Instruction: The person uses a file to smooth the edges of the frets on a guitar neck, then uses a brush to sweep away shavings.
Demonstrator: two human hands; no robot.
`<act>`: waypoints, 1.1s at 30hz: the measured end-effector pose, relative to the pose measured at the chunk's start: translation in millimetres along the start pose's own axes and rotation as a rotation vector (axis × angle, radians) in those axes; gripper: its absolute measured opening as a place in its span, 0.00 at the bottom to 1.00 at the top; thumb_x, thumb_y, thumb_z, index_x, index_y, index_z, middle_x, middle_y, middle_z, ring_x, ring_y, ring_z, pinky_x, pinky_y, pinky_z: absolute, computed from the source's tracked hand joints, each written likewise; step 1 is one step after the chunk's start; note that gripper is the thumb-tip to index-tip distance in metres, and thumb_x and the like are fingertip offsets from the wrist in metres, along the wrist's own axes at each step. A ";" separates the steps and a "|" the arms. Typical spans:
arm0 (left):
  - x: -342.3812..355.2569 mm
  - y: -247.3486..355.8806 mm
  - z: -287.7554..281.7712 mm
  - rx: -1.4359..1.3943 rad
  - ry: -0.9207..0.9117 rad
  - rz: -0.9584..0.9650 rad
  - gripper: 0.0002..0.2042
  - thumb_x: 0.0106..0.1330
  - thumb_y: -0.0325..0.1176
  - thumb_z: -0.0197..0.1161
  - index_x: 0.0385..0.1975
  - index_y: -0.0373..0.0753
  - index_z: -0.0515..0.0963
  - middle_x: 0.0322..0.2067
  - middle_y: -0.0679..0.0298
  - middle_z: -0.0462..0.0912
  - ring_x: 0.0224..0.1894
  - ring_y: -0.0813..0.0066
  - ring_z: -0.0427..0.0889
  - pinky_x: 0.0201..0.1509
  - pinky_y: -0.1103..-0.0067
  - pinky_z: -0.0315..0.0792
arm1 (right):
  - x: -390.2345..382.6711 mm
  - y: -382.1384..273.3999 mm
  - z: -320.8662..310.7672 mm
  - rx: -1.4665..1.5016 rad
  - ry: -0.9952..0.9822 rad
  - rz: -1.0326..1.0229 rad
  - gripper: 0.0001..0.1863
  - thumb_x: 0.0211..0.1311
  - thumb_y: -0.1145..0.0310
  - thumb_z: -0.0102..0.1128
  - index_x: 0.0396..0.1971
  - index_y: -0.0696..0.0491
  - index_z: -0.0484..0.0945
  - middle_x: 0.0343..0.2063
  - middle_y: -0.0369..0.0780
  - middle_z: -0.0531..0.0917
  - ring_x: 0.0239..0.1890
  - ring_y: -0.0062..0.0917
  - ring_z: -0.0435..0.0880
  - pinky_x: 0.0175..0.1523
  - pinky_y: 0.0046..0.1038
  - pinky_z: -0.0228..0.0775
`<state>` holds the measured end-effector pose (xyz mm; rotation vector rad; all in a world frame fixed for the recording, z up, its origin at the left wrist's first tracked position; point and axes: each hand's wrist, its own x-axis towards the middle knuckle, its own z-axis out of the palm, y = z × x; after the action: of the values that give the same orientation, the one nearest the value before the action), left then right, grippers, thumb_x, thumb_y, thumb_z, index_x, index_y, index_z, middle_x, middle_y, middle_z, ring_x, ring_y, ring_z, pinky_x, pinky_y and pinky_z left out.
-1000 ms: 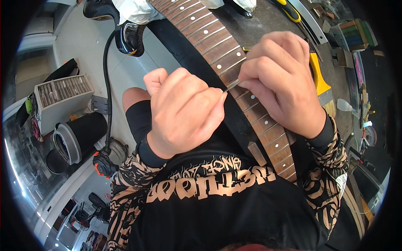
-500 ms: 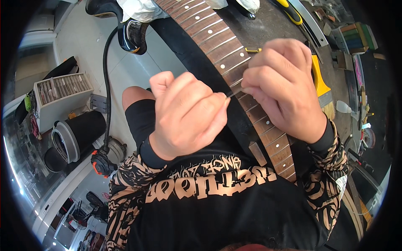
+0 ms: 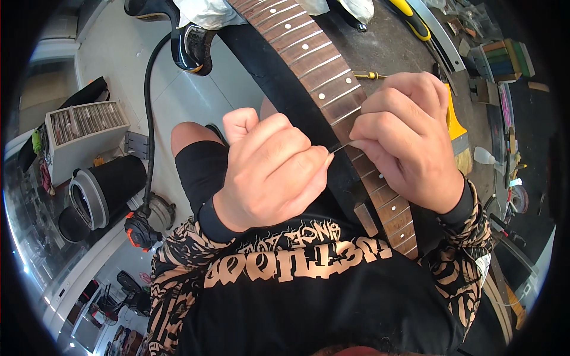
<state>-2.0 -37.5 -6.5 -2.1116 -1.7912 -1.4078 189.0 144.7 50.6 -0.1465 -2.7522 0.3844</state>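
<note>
A short, thin piece of fret wire (image 3: 340, 148) spans the small gap between my two hands. My left hand (image 3: 274, 172) pinches one end between thumb and fingers. The other end is pinched by my right hand (image 3: 407, 142), fingers curled. Beneath them a guitar neck (image 3: 316, 62) with a brown fretboard, white dot inlays and shiny frets runs from the top toward my lap. My right hand hides part of the fretboard's edge. Near the neck's lower end sits a small wooden block (image 3: 365, 219).
Right of the neck, the dark bench holds a small yellow-handled tool (image 3: 370, 75), a yellow brush (image 3: 456, 126) and a yellow-black handle (image 3: 414, 21). A glossy black guitar body (image 3: 193, 50) and white covering (image 3: 205, 13) lie at top left. Lower left stand a black bin (image 3: 122, 184) and hose (image 3: 149, 113).
Both hands have shifted slightly down and to the right in the picture, still pinching the wire. The neck's upper part also appears a little further right.
</note>
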 end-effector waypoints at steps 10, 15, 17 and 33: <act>-0.9 -7.4 -0.3 0.026 0.049 -0.002 0.15 0.54 0.22 0.85 0.39 0.40 0.89 0.30 0.69 0.82 0.29 0.67 0.79 0.46 0.64 0.58 | 7.4 2.4 5.0 -0.019 0.054 -0.037 0.15 0.57 0.69 0.84 0.43 0.45 0.88 0.46 0.32 0.88 0.59 0.40 0.86 0.69 0.46 0.69; 1.5 -5.2 -0.5 -0.036 0.029 -0.014 0.15 0.55 0.20 0.85 0.40 0.40 0.89 0.29 0.69 0.84 0.27 0.68 0.79 0.45 0.65 0.58 | 4.1 1.3 0.3 0.012 0.014 0.003 0.15 0.57 0.69 0.84 0.43 0.46 0.88 0.46 0.33 0.88 0.59 0.41 0.86 0.70 0.47 0.69; 3.0 -11.8 -2.3 0.005 0.046 -0.015 0.14 0.56 0.20 0.85 0.40 0.41 0.89 0.29 0.69 0.84 0.28 0.68 0.79 0.45 0.65 0.58 | 13.8 5.1 4.8 -0.006 0.048 -0.026 0.15 0.57 0.70 0.84 0.42 0.46 0.87 0.46 0.33 0.88 0.59 0.41 0.85 0.69 0.46 0.69; 7.4 -15.1 -18.1 -0.055 0.084 -0.059 0.12 0.58 0.20 0.83 0.37 0.41 0.88 0.28 0.70 0.81 0.28 0.68 0.78 0.48 0.65 0.61 | 2.7 15.3 -12.7 0.100 0.086 0.098 0.27 0.63 0.80 0.80 0.62 0.52 0.87 0.58 0.43 0.86 0.63 0.41 0.84 0.73 0.41 0.71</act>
<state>-25.4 -36.6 1.4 -2.0076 -1.8182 -1.5529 191.9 162.9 58.5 -0.2669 -2.6416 0.5283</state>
